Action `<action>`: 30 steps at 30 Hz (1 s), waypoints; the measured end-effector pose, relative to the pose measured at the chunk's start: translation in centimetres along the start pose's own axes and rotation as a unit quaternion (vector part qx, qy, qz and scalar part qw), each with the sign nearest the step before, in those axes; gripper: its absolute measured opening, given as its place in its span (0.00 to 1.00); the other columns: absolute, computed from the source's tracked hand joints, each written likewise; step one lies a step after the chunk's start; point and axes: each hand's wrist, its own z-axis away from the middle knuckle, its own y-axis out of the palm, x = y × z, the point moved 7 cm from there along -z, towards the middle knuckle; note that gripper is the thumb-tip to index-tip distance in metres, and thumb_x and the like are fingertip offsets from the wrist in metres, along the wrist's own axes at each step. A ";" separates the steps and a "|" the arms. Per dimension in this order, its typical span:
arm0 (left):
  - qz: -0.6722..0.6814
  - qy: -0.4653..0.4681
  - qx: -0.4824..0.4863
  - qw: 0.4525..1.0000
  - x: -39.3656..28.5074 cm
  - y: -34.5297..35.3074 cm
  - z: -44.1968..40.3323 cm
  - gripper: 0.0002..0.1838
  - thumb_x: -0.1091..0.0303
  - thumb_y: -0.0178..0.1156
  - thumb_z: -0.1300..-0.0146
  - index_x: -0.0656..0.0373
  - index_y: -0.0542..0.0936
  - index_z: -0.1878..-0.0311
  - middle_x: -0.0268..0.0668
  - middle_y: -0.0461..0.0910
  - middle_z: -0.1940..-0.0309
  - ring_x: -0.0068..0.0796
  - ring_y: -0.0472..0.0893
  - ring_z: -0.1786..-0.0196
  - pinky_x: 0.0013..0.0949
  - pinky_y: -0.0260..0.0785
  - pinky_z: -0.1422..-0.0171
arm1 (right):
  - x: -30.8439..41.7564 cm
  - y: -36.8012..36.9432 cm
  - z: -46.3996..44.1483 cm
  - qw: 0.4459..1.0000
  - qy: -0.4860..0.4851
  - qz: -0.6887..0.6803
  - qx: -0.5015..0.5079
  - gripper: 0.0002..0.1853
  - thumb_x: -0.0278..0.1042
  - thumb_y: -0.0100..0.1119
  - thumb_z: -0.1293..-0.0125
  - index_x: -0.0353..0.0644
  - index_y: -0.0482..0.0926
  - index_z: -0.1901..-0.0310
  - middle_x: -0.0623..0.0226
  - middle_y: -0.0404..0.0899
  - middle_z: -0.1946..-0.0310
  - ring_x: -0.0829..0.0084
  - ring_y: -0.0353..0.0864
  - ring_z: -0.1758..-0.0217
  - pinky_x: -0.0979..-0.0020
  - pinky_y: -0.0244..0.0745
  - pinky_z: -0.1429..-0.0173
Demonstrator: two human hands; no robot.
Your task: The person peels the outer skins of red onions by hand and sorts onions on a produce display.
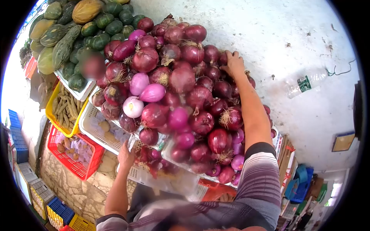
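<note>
A large heap of red onions [200, 98] fills the middle of the view, with a few peeled, paler pink ones [152, 92] among them. My right hand [233, 64] rests on the heap's upper right edge by the wall, fingers spread over an onion and partly hidden behind it; whether it grips that onion is unclear. Below the heap's left side, my left hand [126, 156] is closed at the edge of a white crate [101, 133], beside a small whitish strip. What its fingers hold is too small to make out. Loose onion skins lie in a tray right of it.
Green and yellow squashes [71, 48] are piled at the upper left. Below them stand a yellow basket of roots [66, 111] and a red basket [75, 154]. A white wall rises behind the onions, with a plastic bottle [306, 82] hanging on it. Stacked crates line the lower left.
</note>
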 end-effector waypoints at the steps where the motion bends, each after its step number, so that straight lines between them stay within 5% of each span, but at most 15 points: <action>1: -0.006 -0.004 0.002 1.000 0.0 0.1 0.0 0.33 0.53 0.64 0.33 0.59 0.69 0.30 0.54 0.81 0.43 0.54 0.80 0.40 0.49 0.71 0.36 | 0.0 0.1 0.1 1.000 -0.007 0.018 0.003 0.43 0.43 0.78 0.47 0.51 0.68 0.30 0.50 0.71 0.38 0.40 0.76 0.40 0.50 0.75 0.35; 7: 0.003 -0.050 0.043 0.998 -0.6 -0.8 0.0 0.31 0.56 0.65 0.34 0.60 0.71 0.32 0.53 0.83 0.48 0.53 0.82 0.46 0.49 0.72 0.41 | -0.1 -0.1 1.0 0.997 -0.020 -0.069 -0.002 0.38 0.44 0.76 0.45 0.46 0.70 0.33 0.50 0.75 0.40 0.46 0.79 0.41 0.54 0.76 0.37; 9: 0.050 -0.093 0.066 0.992 -1.0 -1.6 0.4 0.28 0.59 0.65 0.34 0.61 0.74 0.33 0.52 0.83 0.48 0.50 0.83 0.47 0.47 0.73 0.43 | -1.4 -0.8 3.4 0.961 0.005 -0.275 -0.033 0.36 0.43 0.74 0.43 0.42 0.72 0.34 0.47 0.77 0.41 0.49 0.80 0.40 0.57 0.75 0.36; 12: 0.220 0.023 -0.154 0.963 1.9 -2.4 0.4 0.23 0.64 0.65 0.33 0.63 0.77 0.37 0.47 0.84 0.48 0.44 0.83 0.50 0.42 0.73 0.45 | -2.2 -2.1 4.9 0.887 0.027 -0.459 -0.047 0.31 0.42 0.70 0.38 0.35 0.75 0.37 0.50 0.81 0.44 0.61 0.81 0.42 0.64 0.73 0.35; 17: 0.419 0.066 -0.104 0.900 -12.0 -13.0 3.9 0.14 0.74 0.59 0.28 0.64 0.79 0.42 0.35 0.83 0.50 0.18 0.79 0.55 0.25 0.72 0.52 | -1.3 -6.6 12.4 0.724 0.013 -0.684 -0.087 0.26 0.44 0.60 0.29 0.32 0.74 0.38 0.60 0.80 0.46 0.70 0.78 0.44 0.68 0.72 0.36; 20: 0.499 0.174 0.031 0.848 -23.2 -15.5 6.2 0.17 0.76 0.60 0.30 0.64 0.78 0.39 0.39 0.83 0.48 0.26 0.82 0.48 0.31 0.75 0.43 | 2.3 -10.0 18.3 0.657 -0.009 -0.749 -0.085 0.28 0.52 0.55 0.26 0.32 0.74 0.39 0.62 0.80 0.47 0.71 0.76 0.43 0.69 0.71 0.36; 22: 0.466 0.263 0.090 0.840 -29.0 -14.7 7.1 0.33 0.74 0.66 0.36 0.65 0.68 0.28 0.46 0.73 0.34 0.35 0.80 0.39 0.36 0.73 0.34 | 5.8 -11.2 22.9 0.701 -0.013 -0.709 -0.075 0.36 0.66 0.51 0.26 0.34 0.76 0.41 0.61 0.80 0.48 0.69 0.77 0.42 0.67 0.71 0.35; 24: 0.540 0.250 0.186 0.782 -32.7 -13.0 8.2 0.45 0.67 0.72 0.43 0.63 0.60 0.24 0.46 0.68 0.30 0.38 0.74 0.32 0.41 0.68 0.28 | 10.1 -12.3 28.4 0.713 0.014 -0.700 -0.033 0.25 0.54 0.50 0.23 0.39 0.78 0.41 0.63 0.80 0.47 0.68 0.77 0.42 0.66 0.71 0.35; 25: 0.503 0.242 0.159 0.814 -32.5 -12.4 8.7 0.47 0.59 0.72 0.42 0.61 0.60 0.23 0.45 0.67 0.29 0.37 0.72 0.31 0.40 0.66 0.27 | 11.9 -13.2 30.7 0.752 -0.008 -0.659 -0.022 0.20 0.44 0.49 0.23 0.38 0.77 0.40 0.62 0.81 0.47 0.68 0.78 0.43 0.65 0.72 0.36; 27: 0.464 0.231 0.165 0.839 -31.5 -10.5 9.6 0.49 0.50 0.73 0.41 0.61 0.60 0.23 0.44 0.66 0.29 0.36 0.71 0.30 0.39 0.63 0.26 | 12.9 -11.6 34.2 0.707 0.030 -0.707 0.000 0.22 0.43 0.49 0.24 0.37 0.76 0.38 0.57 0.81 0.45 0.67 0.80 0.44 0.65 0.73 0.37; 29: 0.462 0.216 0.227 0.830 -29.3 -8.7 10.1 0.50 0.47 0.74 0.41 0.61 0.61 0.23 0.42 0.66 0.30 0.35 0.71 0.31 0.38 0.63 0.25 | 12.9 -9.4 36.8 0.737 0.043 -0.673 0.042 0.22 0.41 0.51 0.25 0.39 0.75 0.35 0.54 0.81 0.42 0.61 0.81 0.42 0.65 0.71 0.35; 30: 0.533 0.147 0.287 0.783 -28.4 -8.1 10.7 0.42 0.66 0.71 0.43 0.59 0.64 0.25 0.46 0.68 0.29 0.36 0.68 0.26 0.42 0.60 0.22 | 12.9 -7.7 38.0 0.751 0.050 -0.656 0.066 0.23 0.40 0.51 0.25 0.40 0.74 0.33 0.52 0.81 0.41 0.59 0.81 0.40 0.65 0.71 0.34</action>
